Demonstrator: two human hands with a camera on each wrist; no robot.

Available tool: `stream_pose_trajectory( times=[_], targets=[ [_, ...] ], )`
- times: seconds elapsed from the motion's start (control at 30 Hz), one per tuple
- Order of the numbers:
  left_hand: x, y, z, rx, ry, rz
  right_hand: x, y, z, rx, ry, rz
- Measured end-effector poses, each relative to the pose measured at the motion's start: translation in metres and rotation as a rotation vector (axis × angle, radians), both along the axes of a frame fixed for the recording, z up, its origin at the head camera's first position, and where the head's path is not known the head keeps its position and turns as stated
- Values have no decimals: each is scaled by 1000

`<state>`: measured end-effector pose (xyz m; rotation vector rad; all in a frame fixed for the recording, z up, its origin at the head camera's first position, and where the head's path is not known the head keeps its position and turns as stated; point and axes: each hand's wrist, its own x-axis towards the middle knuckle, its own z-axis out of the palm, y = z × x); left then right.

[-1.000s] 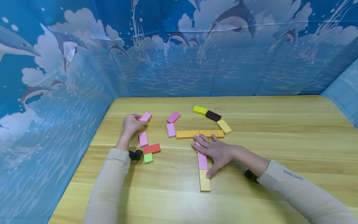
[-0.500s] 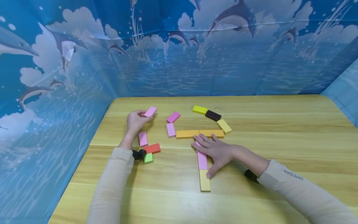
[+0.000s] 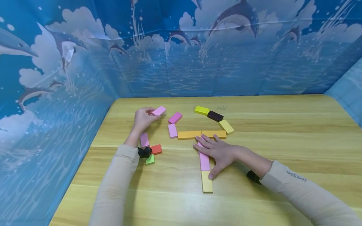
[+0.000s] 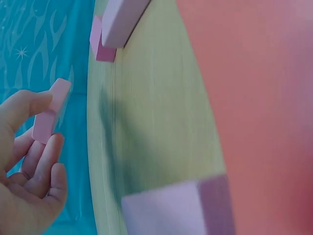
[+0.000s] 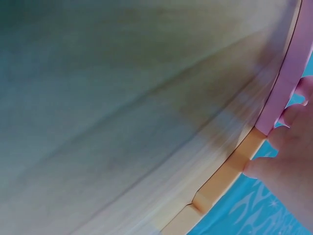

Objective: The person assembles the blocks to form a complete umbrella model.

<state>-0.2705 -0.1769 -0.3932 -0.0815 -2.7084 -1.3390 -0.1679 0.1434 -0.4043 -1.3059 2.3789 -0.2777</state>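
Note:
My left hand (image 3: 143,119) pinches a pink block (image 3: 159,110) between thumb and fingers, raised above the table at the back left. The left wrist view shows that same pink block (image 4: 51,110) gripped near its middle. My right hand (image 3: 222,153) rests with fingers spread over a column of blocks; its fingertips are at the pink ones, and the thumb touches the cream block (image 3: 206,182) at the near end. Two orange blocks (image 3: 189,135) form a row across the column's top. Just right of the held block lie a darker pink block (image 3: 175,118) and a pink block (image 3: 172,131).
A yellow block (image 3: 202,110), a black block (image 3: 215,116) and a pale yellow block (image 3: 226,126) curve toward the orange row's right end. Under the left wrist lie a pink block (image 3: 144,140), a red block (image 3: 156,149) and a green block (image 3: 150,159). Dolphin-printed cloth (image 3: 181,72) surrounds the table.
My left hand has lifted the pink block from the table and carried it to the right and slightly back, toward the other pink blocks. The right hand has stayed in place.

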Motion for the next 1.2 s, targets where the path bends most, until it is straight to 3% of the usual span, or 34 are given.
stream_pose_trajectory(
  times=[0.4,0.93,1.07,1.2],
  targets=[
    [-13,32,-7,-57,5,-32,0,0,-1,-1,-4,-11],
    [-23,64,-12,11,47,-120,-1,1,-3,15,-8,-16],
    [-28,72,-14,-20,57,-151,-1,1,-1,18,-15,-22],
    [-32,82,-13,-56,43,-135,-1,1,-1,16,-5,-18]
  ],
)
